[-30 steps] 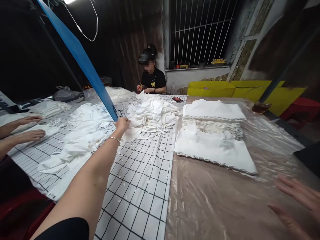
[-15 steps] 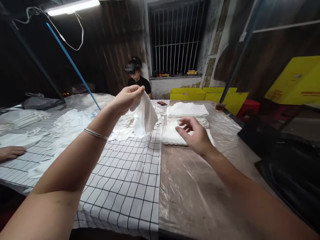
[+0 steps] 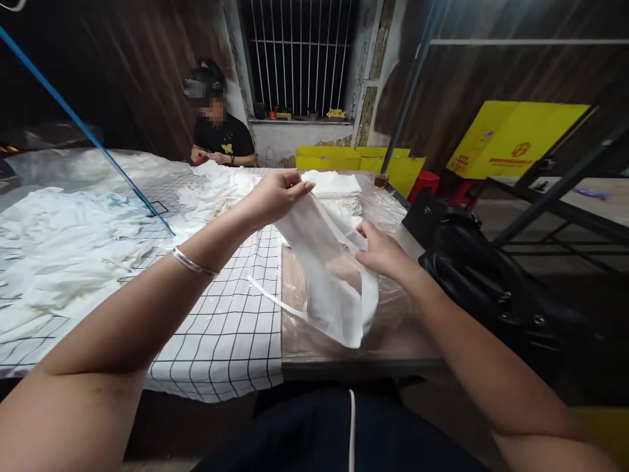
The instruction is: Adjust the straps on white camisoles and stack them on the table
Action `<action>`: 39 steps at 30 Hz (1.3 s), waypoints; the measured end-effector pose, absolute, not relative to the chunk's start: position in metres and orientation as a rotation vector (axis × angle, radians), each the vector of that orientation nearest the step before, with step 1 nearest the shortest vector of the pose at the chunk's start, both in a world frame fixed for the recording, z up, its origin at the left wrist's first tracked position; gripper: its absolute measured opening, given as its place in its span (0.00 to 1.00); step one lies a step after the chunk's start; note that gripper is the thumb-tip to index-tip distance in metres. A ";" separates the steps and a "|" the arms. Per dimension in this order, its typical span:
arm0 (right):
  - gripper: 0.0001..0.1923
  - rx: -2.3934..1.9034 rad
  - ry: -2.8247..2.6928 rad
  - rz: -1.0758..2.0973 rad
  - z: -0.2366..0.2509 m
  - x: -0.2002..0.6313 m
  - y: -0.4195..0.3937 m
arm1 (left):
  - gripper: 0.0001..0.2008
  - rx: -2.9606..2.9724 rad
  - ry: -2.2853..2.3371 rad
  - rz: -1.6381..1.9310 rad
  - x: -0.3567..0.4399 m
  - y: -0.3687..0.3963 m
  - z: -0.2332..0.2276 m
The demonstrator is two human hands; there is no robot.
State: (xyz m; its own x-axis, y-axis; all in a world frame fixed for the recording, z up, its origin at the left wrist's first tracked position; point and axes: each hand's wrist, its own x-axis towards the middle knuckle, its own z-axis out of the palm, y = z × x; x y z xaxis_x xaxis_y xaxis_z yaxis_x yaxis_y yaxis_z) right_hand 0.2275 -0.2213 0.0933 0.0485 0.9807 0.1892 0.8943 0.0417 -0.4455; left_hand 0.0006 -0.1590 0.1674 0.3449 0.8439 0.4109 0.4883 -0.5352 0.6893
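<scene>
A white cloth piece [image 3: 334,282] hangs in the air between both hands, above the near edge of the desk [image 3: 344,341]. The left hand [image 3: 275,195] pinches its top corner, and the right hand [image 3: 381,252], just below and beside it, grips the opposite edge. Beyond the left hand lies a heap of white cloth [image 3: 73,229] on a checked sheet [image 3: 230,328], where another person [image 3: 219,134] sits.

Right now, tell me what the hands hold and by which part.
Both grip one white cloth piece: the left hand pinches its top edge, the right hand holds its right side edge. The cloth hangs above the table.
</scene>
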 end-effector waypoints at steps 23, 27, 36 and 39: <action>0.12 -1.842 -1.800 1.148 -0.016 0.297 -0.259 | 0.10 2.504 0.994 0.152 0.032 -0.173 -0.023; 0.18 -1.650 -1.695 1.141 -0.013 0.299 -0.264 | 0.08 2.396 0.867 0.326 0.033 -0.167 -0.009; 0.24 -1.315 -1.748 1.612 0.005 0.272 -0.251 | 0.14 1.537 0.554 0.568 0.012 -0.173 0.049; 0.23 -1.319 -1.712 1.672 0.015 0.288 -0.250 | 0.14 1.484 0.583 0.622 -0.005 -0.169 0.069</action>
State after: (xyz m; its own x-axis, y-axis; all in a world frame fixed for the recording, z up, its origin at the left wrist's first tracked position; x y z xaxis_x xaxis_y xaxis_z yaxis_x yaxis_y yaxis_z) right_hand 0.2881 -0.2502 0.0155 -0.4709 0.8232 -0.3173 0.3364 -0.1649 -0.9272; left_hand -0.0045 -0.1690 0.0689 0.7168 0.6970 0.0221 -0.0229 -0.0082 0.9997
